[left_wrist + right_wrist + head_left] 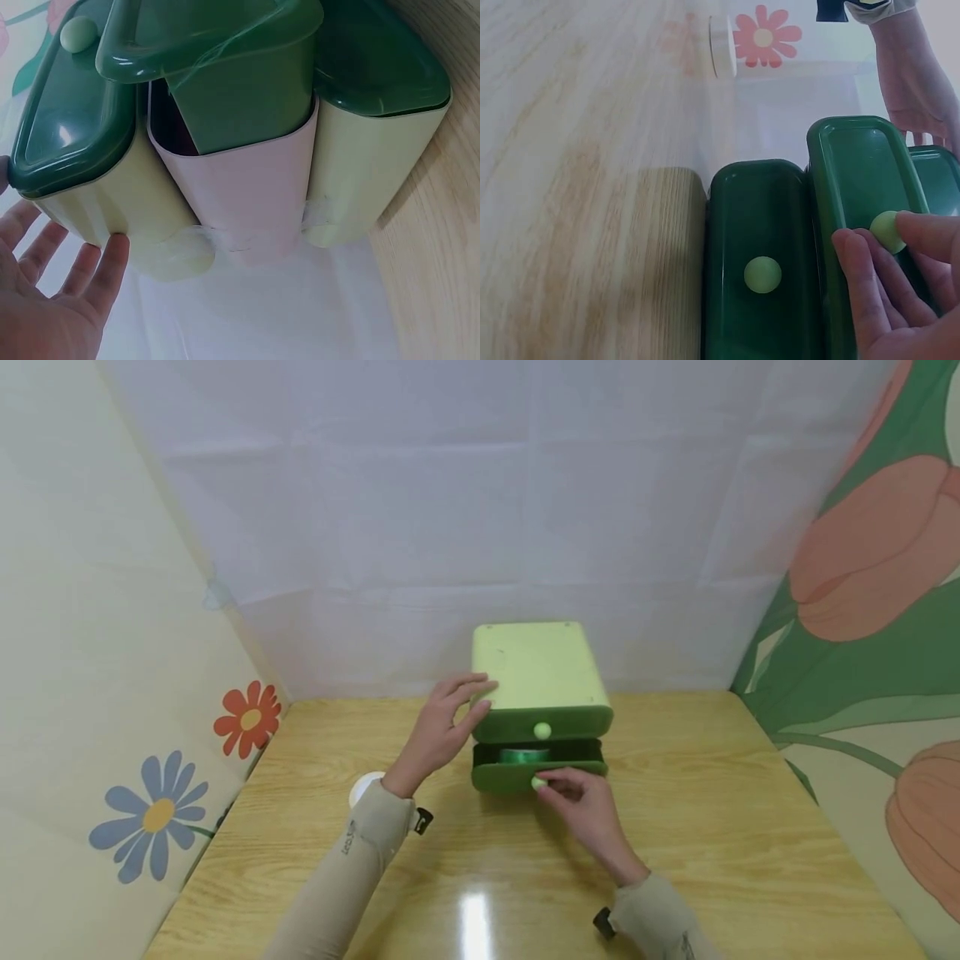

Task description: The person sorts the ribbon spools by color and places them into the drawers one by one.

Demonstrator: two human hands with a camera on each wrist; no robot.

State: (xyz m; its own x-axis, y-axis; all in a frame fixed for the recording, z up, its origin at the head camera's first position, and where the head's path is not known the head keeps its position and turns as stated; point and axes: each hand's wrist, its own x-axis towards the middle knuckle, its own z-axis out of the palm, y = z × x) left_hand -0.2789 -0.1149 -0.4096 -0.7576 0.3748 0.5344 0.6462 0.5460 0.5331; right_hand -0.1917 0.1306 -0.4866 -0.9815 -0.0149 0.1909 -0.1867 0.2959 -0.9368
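A small drawer cabinet (536, 664) with a pale green top and dark green drawer fronts stands on the table. Its middle drawer (244, 112) is pulled partly out, and a shiny green round item (517, 757) shows inside. My right hand (588, 810) pinches the pale green knob (886, 231) of that drawer between thumb and fingers. With fingers extended, my left hand (442, 722) rests against the cabinet's upper left side; its fingertips touch the cream wall (101, 214) of the top tier. The top drawer (510, 724) and the bottom drawer (761, 225) are closed.
A white round object (363, 789) lies on the wooden table (690, 827), partly hidden by the left sleeve. Behind the cabinet hangs a white cloth (420, 527). Flower-printed panels flank the table, with a red flower (250, 719) on the left one.
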